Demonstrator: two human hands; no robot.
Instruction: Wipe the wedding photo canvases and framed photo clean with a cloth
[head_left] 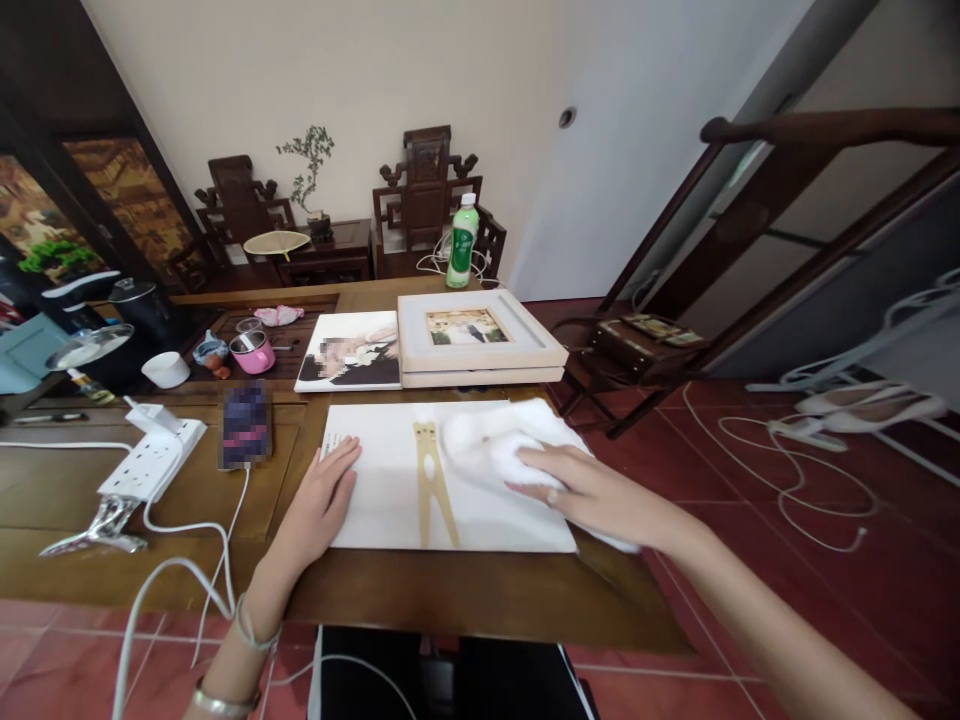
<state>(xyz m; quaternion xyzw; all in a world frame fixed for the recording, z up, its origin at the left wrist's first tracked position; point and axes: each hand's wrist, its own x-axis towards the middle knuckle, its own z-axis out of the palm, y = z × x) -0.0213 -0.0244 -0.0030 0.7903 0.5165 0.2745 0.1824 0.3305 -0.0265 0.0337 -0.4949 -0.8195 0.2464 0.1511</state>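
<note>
A flat white panel (382, 500), perhaps an album or photo board, lies on the wooden table before me. It bears a tan long-legged figure (431, 490) and small print near its left edge. My left hand (321, 500) rests flat on that left edge, fingers stretched and holding nothing. On the panel's right half, my right hand (562, 485) grips a bunched white cloth (517, 455). The cloth is slightly blurred and touches the panel, part of it spreading past the right side.
Behind the panel lie a photo board (352, 350) and stacked pale frames (480, 340), with a green bottle (463, 245) beyond. To the left are a power strip (154, 455), a phone-like device (246, 425), white cables, a pink cup (253, 352) and a white cup (166, 370).
</note>
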